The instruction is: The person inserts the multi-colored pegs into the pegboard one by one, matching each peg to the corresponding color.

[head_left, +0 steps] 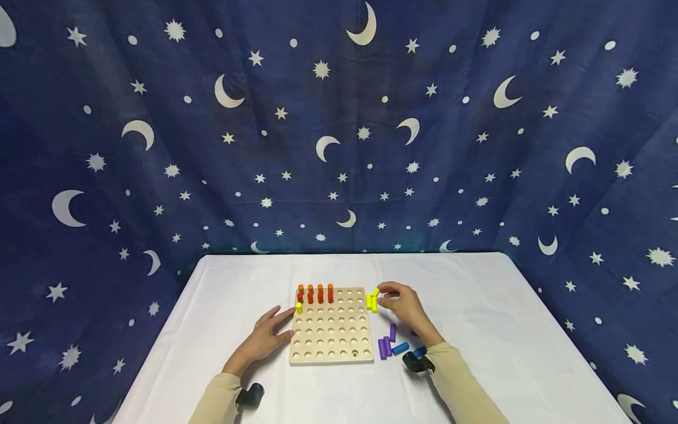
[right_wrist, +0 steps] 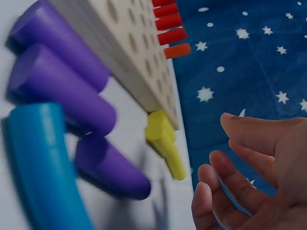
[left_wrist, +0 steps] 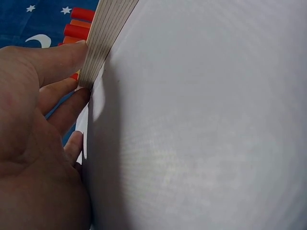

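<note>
A wooden pegboard (head_left: pixel 331 361) lies on the table, with rows of orange pegs (head_left: pixel 310 289) and red pegs (head_left: pixel 320 298) standing at its back left. One yellow peg (head_left: pixel 299 308) stands in the row in front of them. My left hand (head_left: pixel 263 338) touches the board's left edge, thumb and fingers spread along it; in the left wrist view the thumb (left_wrist: pixel 62 61) lies at its side. Over the loose yellow pegs (head_left: pixel 374 304), beside the board's back right, hovers my right hand (head_left: pixel 404 303). The right wrist view shows its fingers apart with nothing between them, near the yellow pegs (right_wrist: pixel 160 132).
Loose purple pegs (head_left: pixel 388 346) and a blue peg (head_left: pixel 401 348) lie right of the board, close to my right wrist; more are partly hidden under the forearm. A dark blue curtain (head_left: pixel 339 147) with moons and stars hangs behind the white-covered table (head_left: pixel 238 282).
</note>
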`<control>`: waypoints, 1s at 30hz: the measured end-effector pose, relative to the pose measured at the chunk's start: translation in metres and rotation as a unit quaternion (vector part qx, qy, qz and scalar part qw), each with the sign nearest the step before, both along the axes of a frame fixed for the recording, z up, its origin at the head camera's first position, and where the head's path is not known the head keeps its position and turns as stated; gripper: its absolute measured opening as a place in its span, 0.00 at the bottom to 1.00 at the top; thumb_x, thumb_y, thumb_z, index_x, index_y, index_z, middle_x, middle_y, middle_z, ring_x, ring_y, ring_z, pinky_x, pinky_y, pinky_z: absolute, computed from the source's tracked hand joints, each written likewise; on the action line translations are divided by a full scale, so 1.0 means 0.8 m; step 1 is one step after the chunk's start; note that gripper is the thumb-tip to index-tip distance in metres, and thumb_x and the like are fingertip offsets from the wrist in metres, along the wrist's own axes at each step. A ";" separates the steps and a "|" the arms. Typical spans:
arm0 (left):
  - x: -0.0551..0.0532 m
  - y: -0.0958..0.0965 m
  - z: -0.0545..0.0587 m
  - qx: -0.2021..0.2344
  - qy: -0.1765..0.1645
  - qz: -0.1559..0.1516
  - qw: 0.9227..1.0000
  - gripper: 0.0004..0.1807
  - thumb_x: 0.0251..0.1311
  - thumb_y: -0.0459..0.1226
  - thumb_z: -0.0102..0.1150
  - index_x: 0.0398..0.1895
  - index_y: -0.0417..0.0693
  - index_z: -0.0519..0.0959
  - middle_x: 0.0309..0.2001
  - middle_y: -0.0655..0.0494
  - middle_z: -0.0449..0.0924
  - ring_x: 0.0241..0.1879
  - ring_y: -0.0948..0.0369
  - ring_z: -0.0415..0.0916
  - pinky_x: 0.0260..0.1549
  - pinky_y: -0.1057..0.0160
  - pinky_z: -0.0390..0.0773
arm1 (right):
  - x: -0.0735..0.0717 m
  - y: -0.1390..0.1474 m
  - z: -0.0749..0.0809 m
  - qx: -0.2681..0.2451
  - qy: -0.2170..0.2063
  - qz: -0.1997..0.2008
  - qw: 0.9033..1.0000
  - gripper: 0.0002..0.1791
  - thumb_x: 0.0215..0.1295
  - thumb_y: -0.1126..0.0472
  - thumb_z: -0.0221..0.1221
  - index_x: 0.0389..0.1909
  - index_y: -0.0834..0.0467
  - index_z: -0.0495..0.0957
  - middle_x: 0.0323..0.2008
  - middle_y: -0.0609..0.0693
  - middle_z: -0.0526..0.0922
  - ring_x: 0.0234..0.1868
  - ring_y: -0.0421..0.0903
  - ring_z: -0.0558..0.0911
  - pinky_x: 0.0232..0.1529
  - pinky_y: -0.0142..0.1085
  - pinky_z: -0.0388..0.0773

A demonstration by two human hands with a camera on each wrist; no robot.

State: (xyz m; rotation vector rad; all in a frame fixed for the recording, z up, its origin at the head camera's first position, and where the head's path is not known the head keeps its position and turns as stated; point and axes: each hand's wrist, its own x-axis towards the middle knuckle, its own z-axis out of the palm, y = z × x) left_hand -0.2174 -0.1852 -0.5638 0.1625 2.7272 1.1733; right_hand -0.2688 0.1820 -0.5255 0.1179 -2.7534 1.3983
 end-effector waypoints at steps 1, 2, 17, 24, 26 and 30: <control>0.000 -0.001 0.000 0.000 0.000 0.002 1.000 0.32 0.60 0.47 0.65 0.69 0.60 0.71 0.75 0.39 0.55 0.74 0.35 0.48 0.67 0.27 0.51 | -0.001 -0.001 -0.003 0.004 0.005 0.005 1.000 0.17 0.56 0.64 0.70 0.48 0.57 0.84 0.43 0.55 0.87 0.42 0.48 0.85 0.44 0.40 0.82; 0.000 -0.002 0.000 -0.001 0.002 0.002 1.000 0.32 0.60 0.47 0.65 0.69 0.60 0.71 0.75 0.38 0.55 0.74 0.35 0.48 0.66 0.27 0.51 | -0.002 -0.002 -0.005 0.006 0.007 0.009 1.000 0.17 0.55 0.64 0.70 0.48 0.57 0.84 0.42 0.55 0.87 0.41 0.48 0.85 0.45 0.41 0.82; -0.005 -0.002 0.002 0.000 -0.001 0.000 1.000 0.32 0.61 0.48 0.64 0.69 0.61 0.70 0.76 0.40 0.55 0.75 0.37 0.48 0.68 0.28 0.51 | -0.013 -0.009 -0.022 0.028 -0.016 0.018 0.999 0.17 0.53 0.67 0.71 0.46 0.59 0.84 0.39 0.52 0.87 0.38 0.45 0.83 0.44 0.41 0.81; -0.003 -0.001 0.001 0.000 0.010 -0.006 1.000 0.32 0.60 0.48 0.65 0.69 0.59 0.71 0.75 0.39 0.56 0.74 0.36 0.49 0.67 0.28 0.52 | -0.015 -0.009 -0.024 0.062 -0.022 0.011 0.998 0.18 0.51 0.65 0.72 0.45 0.58 0.84 0.38 0.51 0.87 0.37 0.43 0.81 0.43 0.38 0.80; -0.002 -0.001 0.000 0.000 0.011 -0.006 1.000 0.32 0.60 0.48 0.65 0.69 0.59 0.71 0.74 0.38 0.57 0.74 0.36 0.49 0.67 0.27 0.51 | -0.015 -0.010 -0.026 0.062 -0.025 0.016 0.998 0.17 0.52 0.65 0.72 0.45 0.58 0.84 0.38 0.51 0.87 0.38 0.43 0.81 0.43 0.39 0.80; -0.001 -0.003 -0.001 0.001 0.009 -0.004 1.000 0.32 0.60 0.47 0.65 0.69 0.58 0.71 0.75 0.38 0.57 0.75 0.36 0.49 0.67 0.28 0.51 | -0.013 -0.012 -0.028 0.058 -0.036 0.020 0.997 0.18 0.51 0.64 0.72 0.45 0.57 0.85 0.37 0.49 0.86 0.36 0.42 0.80 0.41 0.37 0.79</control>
